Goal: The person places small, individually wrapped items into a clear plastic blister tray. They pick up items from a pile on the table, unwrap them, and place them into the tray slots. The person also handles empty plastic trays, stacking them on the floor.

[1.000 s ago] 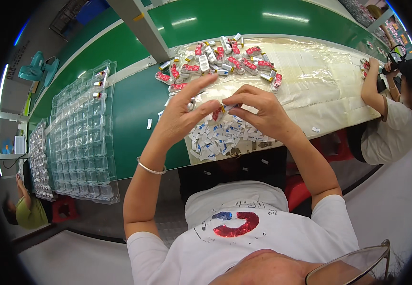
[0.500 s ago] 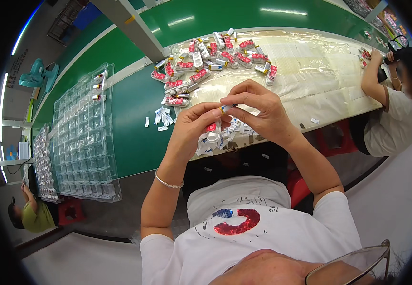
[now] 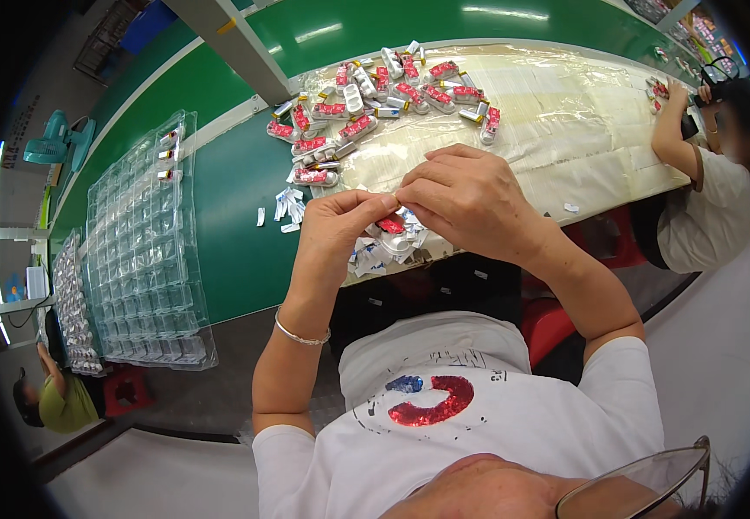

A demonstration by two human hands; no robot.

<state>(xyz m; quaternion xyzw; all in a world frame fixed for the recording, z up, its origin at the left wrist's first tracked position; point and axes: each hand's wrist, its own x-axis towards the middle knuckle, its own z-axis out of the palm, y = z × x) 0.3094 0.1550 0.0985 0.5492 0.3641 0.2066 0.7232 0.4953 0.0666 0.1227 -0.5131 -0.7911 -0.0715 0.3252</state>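
Note:
At the table's front edge my left hand (image 3: pixel 337 227) and my right hand (image 3: pixel 472 195) meet, thumbs and fingertips pinched together. Whatever sits between the fingertips is almost wholly hidden; it may be the small silver cylinder with a gold end seen earlier. Under my left fingers is a red-and-white oval pack (image 3: pixel 390 226), partly covered, which that hand appears to hold. Below it spreads a pile of small white-and-blue strips (image 3: pixel 370 257). Beyond my hands lies a heap of similar red-labelled packs (image 3: pixel 357 128), mixed with small gold-ended cylinders like batteries (image 3: pixel 387 112).
Clear plastic compartment trays (image 3: pixel 145 251) stand at left, a few cylinders in the far one. More strips (image 3: pixel 289 205) lie on the green tabletop (image 3: pixel 234 208). A metal post (image 3: pixel 232 52) rises at the back. Another person (image 3: pixel 708 186) works at right, one (image 3: pixel 67 402) at far left.
My right hand has turned and closed in over the left fingertips, covering the small silver cylinder that showed there. The view has shifted slightly, moving the table things a little left and up.

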